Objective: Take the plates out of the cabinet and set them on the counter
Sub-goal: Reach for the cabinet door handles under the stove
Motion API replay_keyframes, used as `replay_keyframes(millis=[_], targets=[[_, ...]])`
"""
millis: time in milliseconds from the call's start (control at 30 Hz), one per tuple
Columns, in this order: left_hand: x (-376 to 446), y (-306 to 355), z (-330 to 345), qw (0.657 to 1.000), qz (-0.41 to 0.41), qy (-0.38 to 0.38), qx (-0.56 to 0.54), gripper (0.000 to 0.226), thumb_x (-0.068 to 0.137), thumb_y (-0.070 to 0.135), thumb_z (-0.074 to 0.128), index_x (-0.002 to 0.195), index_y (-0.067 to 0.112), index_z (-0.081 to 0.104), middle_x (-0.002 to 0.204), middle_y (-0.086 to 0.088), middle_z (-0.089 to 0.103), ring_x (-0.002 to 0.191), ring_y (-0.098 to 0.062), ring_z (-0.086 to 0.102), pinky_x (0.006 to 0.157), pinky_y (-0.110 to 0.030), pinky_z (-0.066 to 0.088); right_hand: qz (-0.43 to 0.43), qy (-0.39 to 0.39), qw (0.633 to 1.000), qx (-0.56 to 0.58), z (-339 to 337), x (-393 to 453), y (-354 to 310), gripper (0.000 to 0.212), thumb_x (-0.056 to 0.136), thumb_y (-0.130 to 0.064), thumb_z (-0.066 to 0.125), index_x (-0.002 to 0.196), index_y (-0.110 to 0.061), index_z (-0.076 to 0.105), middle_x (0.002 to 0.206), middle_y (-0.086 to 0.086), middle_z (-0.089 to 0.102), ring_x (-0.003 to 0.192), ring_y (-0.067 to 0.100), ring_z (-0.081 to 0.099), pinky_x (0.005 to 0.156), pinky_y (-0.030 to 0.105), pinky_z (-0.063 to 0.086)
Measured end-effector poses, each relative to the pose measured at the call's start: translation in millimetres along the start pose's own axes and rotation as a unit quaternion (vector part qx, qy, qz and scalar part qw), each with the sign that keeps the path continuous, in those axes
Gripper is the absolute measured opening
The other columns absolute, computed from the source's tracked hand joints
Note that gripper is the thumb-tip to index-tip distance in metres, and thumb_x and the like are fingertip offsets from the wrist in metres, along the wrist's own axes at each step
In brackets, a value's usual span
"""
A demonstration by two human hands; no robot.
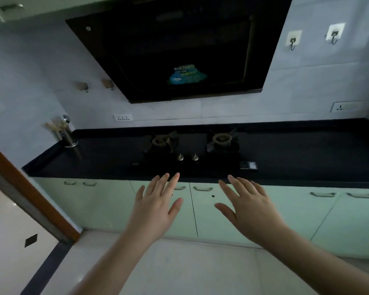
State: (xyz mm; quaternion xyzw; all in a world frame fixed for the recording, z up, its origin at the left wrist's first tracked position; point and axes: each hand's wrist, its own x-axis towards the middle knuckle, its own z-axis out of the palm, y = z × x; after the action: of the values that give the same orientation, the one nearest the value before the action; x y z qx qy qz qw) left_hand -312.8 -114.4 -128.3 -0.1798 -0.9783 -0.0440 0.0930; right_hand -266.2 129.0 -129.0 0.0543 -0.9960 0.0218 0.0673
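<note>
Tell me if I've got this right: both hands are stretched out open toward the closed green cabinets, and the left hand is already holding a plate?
Not quite. In the head view the left hand holds nothing; its fingers are spread, like the right hand. No plate is visible. The cabinets are indeed closed.

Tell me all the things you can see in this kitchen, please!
counter: one, black, along the wall
gas burners: two, dark, mid-counter
stove knobs: two, metal, before the burners
hood: one, black, above the stove
utensil holder: one, steel, counter's left end
cabinet doors: several, pale green, shut, under the counter
wall hooks: two, white, upper right wall
plates: none visible
left hand: one, open, fingers spread, before the doors
right hand: one, open, fingers spread
</note>
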Motion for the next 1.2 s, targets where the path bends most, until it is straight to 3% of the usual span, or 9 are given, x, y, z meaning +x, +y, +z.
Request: replay_keyframes(millis=[200, 533, 733, 833, 1100, 1200], targets=[[67.4, -6.4, 22.1, 0.999, 0.014, 0.007, 0.030, 0.066, 0.096, 0.060, 0.012, 0.155, 0.030, 0.020, 0.156, -0.001, 0.037, 0.144, -0.023, 0.033, 0.115, -0.049, 0.027, 0.036, -0.016, 0.998, 0.045, 36.3, 70.1, 26.1, 0.079, 0.089, -0.067, 0.002, 0.147, -0.025, 0.034, 0.153, 0.005, 0.038, 0.139, 0.024, 0.037, 0.113, 0.041, 0.029], [119.8, -61.0, 91.6, 0.999, -0.009, -0.053, 0.006, 0.071, 0.093, 0.063, 0.002, 0.156, 0.031, 0.010, 0.164, 0.002, 0.017, 0.151, -0.019, 0.011, 0.120, -0.044, 0.012, 0.024, -0.049, 0.994, 0.091, 102.6, 160.3, 2.0, 0.076, 0.088, -0.067, 0.000, 0.150, -0.029, 0.021, 0.158, 0.001, 0.026, 0.145, 0.022, 0.023, 0.117, 0.039, 0.018], [149.1, -110.6, 149.3, 0.996, 0.019, -0.082, -0.001, 0.065, 0.098, 0.057, 0.015, 0.152, 0.024, 0.031, 0.158, -0.003, 0.035, 0.146, -0.025, 0.029, 0.118, -0.047, 0.018, 0.036, -0.072, 0.993, 0.086, 145.4, 210.5, -36.7, 0.069, 0.093, -0.060, 0.009, 0.149, -0.026, 0.026, 0.157, 0.004, 0.029, 0.145, 0.024, 0.023, 0.116, 0.040, 0.021], [173.3, -134.5, 175.0, 0.994, 0.045, -0.096, -0.012, 0.064, 0.099, 0.055, 0.014, 0.151, 0.023, 0.031, 0.157, -0.004, 0.036, 0.147, -0.022, 0.028, 0.119, -0.048, 0.015, 0.047, -0.088, 0.992, 0.081, 172.0, 235.0, -62.8, 0.064, 0.096, -0.056, 0.017, 0.150, -0.023, 0.025, 0.158, 0.005, 0.027, 0.145, 0.025, 0.022, 0.115, 0.040, 0.021], [201.4, -181.5, 236.3, 0.983, 0.116, -0.136, -0.048, 0.057, 0.101, 0.048, 0.023, 0.144, 0.020, 0.046, 0.148, -0.007, 0.049, 0.140, -0.028, 0.040, 0.113, -0.051, 0.034, 0.104, -0.142, 0.980, 0.098, 230.1, 280.6, -106.6, 0.057, 0.100, -0.045, 0.025, 0.151, -0.019, 0.022, 0.159, 0.007, 0.023, 0.146, 0.025, 0.017, 0.115, 0.041, 0.021], [210.0, -183.9, 259.9, 0.978, 0.119, -0.168, -0.041, 0.059, 0.101, 0.049, 0.022, 0.146, 0.019, 0.045, 0.150, -0.008, 0.047, 0.141, -0.028, 0.039, 0.114, -0.050, 0.034, 0.128, -0.150, 0.975, 0.102, 247.2, 281.2, -104.4, 0.058, 0.099, -0.046, 0.025, 0.151, -0.019, 0.021, 0.159, 0.006, 0.023, 0.146, 0.024, 0.017, 0.116, 0.040, 0.020]])
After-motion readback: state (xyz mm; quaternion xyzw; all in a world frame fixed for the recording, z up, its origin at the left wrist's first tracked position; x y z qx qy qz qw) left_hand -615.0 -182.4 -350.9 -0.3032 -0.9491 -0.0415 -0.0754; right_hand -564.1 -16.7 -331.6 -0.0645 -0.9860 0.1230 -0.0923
